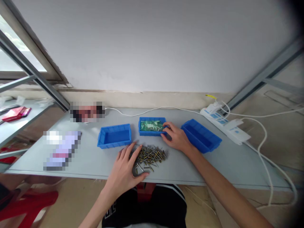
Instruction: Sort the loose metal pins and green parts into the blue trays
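On the grey table lies a loose pile of thin metal pieces [152, 154], some silver and some brass-coloured, too small to name surely. My left hand [124, 163] rests at the pile's left side, fingers spread and thumb stretched out along its near edge. Behind the pile stands a small blue bin [152, 133] with green and clear, shiny contents [151, 125], perhaps packets. My right hand [175, 135] grips this bin's right end, with fingers over the rim and the thumb low at the front corner.
One blue bin [114, 145] stands left of the middle one, another blue bin [201, 147] at an angle on the right. A white power strip [228, 125] with cables lies along the right edge. Two blurred-out items [63, 150] [87, 111] sit on the left.
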`<state>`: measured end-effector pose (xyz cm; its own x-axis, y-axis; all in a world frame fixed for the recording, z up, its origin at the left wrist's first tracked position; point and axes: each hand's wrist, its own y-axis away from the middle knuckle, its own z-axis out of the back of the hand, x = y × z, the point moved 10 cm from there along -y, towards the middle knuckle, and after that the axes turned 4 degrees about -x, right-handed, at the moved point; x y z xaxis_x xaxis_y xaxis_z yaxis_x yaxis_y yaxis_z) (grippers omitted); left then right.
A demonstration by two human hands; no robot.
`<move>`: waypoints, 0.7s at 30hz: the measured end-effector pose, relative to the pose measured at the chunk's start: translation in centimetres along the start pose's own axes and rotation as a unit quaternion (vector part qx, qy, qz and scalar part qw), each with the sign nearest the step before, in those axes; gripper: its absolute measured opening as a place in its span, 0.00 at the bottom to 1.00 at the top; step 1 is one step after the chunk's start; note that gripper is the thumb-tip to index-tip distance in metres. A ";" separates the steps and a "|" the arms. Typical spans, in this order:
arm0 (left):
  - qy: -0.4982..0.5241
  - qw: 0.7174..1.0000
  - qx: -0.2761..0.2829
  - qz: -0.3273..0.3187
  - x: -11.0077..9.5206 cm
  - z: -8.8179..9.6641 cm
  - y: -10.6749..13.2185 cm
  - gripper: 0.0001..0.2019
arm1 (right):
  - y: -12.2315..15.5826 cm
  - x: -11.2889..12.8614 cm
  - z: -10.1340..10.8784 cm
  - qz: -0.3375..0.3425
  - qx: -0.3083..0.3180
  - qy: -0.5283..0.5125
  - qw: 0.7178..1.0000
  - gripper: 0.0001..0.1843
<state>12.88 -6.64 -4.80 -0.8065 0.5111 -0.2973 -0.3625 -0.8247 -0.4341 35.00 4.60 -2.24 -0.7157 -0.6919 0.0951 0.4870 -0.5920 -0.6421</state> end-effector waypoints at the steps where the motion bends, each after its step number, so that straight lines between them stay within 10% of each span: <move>1: 0.001 1.000 0.002 0.003 0.0 0.0 0.0 0.47 | 0.0 0.1 0.0 -0.001 0.000 0.001 1.000 0.07; 16: 0.009 0.999 0.034 -0.029 -0.6 -0.5 -0.2 0.47 | 0.1 1.0 2.4 -0.049 -0.075 -0.026 0.996 0.08; 21: 0.023 0.996 0.067 -0.047 -0.7 -1.0 -0.3 0.50 | 2.4 3.6 2.7 -0.128 -0.060 -0.180 0.973 0.12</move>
<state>14.04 -6.51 -5.36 -0.7454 0.5948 -0.3009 -0.4961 -0.7965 -0.3456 34.91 -0.47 -1.42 -0.5735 -0.6409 0.5102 0.2381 -0.7263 -0.6448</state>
